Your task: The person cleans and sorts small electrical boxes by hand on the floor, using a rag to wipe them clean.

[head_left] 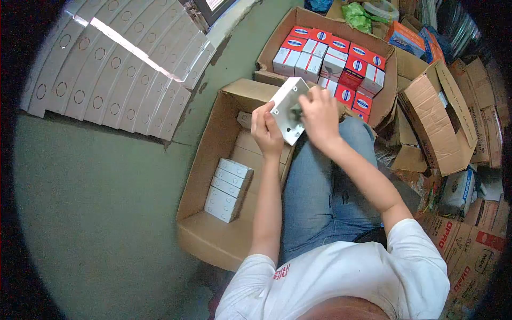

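My left hand (266,128) is closed around the left side of a white plastic electrical back box (284,118), held tilted with its open face toward the right. Small holes show inside the box. The fingers of my right hand (321,118) are pinched together and reach into its hollow. Something small and greyish is at those fingertips, too blurred to make out. Below my left hand stands a cardboard carton (200,213), and in it sits a row of similar white boxes (226,189).
A second carton (386,101) at the back holds several red and white packets (333,61). Stacks of white boxes with round knockouts (106,69) stand along the left. Flattened cardboard (440,122) and a green plastic bag (357,16) lie at the right.
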The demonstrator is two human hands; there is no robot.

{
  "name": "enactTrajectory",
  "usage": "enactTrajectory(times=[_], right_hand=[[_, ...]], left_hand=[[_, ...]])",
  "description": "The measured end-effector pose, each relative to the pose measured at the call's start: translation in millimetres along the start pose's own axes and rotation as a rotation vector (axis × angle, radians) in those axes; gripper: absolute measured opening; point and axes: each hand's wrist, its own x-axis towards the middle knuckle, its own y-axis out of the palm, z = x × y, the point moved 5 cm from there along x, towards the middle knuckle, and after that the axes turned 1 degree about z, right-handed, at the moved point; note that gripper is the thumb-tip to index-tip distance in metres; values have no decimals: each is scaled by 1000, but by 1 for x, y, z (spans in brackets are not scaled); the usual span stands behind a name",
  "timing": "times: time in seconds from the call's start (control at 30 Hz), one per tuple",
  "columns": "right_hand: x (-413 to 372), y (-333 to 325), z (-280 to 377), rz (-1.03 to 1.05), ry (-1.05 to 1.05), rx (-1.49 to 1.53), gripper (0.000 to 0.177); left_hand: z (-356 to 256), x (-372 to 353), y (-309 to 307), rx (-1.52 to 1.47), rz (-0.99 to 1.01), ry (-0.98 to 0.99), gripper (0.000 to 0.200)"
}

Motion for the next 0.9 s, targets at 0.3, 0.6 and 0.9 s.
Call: enactTrajectory(times=[0.3, 0.6, 0.9], right_hand=[[10, 26, -50, 143, 156, 324, 27], [21, 15, -54, 278, 176, 124, 21], [10, 33, -68, 324, 220, 345, 27]], left_hand=[[-1, -2, 9, -62, 80, -2, 28], [-1, -3, 13, -97, 146, -75, 29], [5, -5, 16, -144, 129, -87, 29]])
